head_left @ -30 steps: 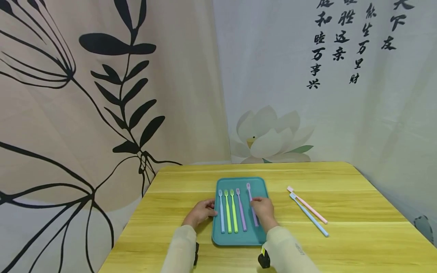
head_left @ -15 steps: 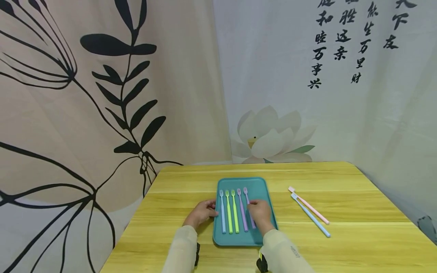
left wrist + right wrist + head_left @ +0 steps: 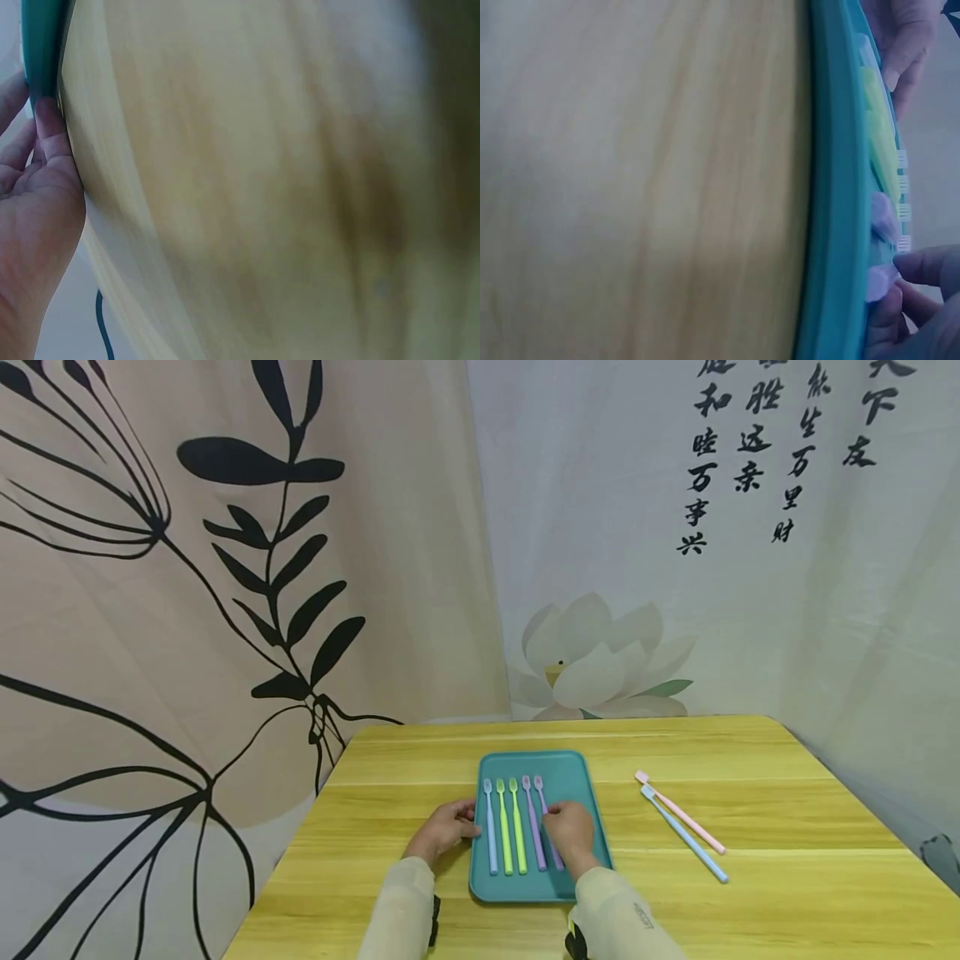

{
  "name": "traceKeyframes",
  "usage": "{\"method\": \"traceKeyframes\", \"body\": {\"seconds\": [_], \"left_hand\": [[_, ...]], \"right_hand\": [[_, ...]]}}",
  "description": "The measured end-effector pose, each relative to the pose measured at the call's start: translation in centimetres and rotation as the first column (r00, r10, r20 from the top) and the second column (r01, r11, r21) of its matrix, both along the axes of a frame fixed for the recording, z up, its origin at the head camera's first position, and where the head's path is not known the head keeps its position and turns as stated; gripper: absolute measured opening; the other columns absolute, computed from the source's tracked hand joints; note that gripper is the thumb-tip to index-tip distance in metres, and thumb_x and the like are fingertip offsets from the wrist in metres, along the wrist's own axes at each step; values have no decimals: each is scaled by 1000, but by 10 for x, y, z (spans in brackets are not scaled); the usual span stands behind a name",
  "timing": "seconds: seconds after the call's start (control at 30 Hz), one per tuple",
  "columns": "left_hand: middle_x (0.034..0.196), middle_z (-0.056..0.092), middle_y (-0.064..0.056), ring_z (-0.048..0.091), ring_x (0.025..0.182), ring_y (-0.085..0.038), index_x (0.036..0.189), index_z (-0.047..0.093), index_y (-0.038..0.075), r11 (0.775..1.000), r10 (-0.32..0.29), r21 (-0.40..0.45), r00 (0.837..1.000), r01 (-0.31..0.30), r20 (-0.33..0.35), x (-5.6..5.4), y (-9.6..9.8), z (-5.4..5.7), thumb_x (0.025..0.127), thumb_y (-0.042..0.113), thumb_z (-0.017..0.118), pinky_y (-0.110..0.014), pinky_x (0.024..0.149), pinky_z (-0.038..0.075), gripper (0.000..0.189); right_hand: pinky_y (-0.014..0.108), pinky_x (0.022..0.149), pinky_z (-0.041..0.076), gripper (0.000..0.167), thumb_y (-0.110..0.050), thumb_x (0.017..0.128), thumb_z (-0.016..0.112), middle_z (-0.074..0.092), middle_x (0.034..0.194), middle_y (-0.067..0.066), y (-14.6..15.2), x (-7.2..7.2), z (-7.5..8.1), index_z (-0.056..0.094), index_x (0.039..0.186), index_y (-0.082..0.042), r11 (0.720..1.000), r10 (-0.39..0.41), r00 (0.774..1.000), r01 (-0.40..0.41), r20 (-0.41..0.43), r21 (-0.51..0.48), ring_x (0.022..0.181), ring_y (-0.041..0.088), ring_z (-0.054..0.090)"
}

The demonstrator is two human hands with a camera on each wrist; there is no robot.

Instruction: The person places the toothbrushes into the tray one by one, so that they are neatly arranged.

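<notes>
On the wooden table lies a teal tray [image 3: 558, 764]. My left hand [image 3: 442, 833] holds its left edge, thumb and fingers at the rim in the left wrist view. My right hand [image 3: 572, 833] pinches a purple toothbrush [image 3: 541, 793] over the tray's right half; the fingers hide part of its handle. To its left lie another purple toothbrush [image 3: 534, 827], two green toothbrushes [image 3: 519, 831] and a light blue toothbrush [image 3: 491, 835], side by side with heads toward the far end. In the right wrist view, the held toothbrush's handle end [image 3: 881, 281] shows between thumb and fingers.
Right of the tray, a pink toothbrush [image 3: 693, 825] and a blue toothbrush [image 3: 686, 835] lie slanted close together on the table [image 3: 795, 877]. A printed curtain [image 3: 420, 568] hangs behind the table's far edge.
My right hand has moved the purple toothbrush left, close beside the other purple one and more in line with it. The left hand has stayed at the tray's edge.
</notes>
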State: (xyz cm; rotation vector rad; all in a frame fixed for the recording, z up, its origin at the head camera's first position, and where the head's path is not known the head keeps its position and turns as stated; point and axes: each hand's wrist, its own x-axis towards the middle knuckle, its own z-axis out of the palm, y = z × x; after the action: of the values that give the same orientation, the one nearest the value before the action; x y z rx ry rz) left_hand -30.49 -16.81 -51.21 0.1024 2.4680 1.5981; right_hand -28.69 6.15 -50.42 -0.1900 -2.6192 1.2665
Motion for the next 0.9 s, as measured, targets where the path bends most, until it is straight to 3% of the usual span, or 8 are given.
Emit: {"method": "traceKeyframes", "body": {"seconds": [0.9], "left_hand": [[113, 55, -13, 51, 99, -24, 143, 47, -6, 1000, -5, -1, 1000, 5, -1, 2, -1, 0, 89, -3, 69, -39, 90, 47, 59]], "right_hand": [[43, 71, 52, 18, -8, 84, 66, 71, 91, 15, 0, -1, -2, 75, 95, 4, 999, -1, 1000, 1, 6, -54, 79, 29, 65]]}}
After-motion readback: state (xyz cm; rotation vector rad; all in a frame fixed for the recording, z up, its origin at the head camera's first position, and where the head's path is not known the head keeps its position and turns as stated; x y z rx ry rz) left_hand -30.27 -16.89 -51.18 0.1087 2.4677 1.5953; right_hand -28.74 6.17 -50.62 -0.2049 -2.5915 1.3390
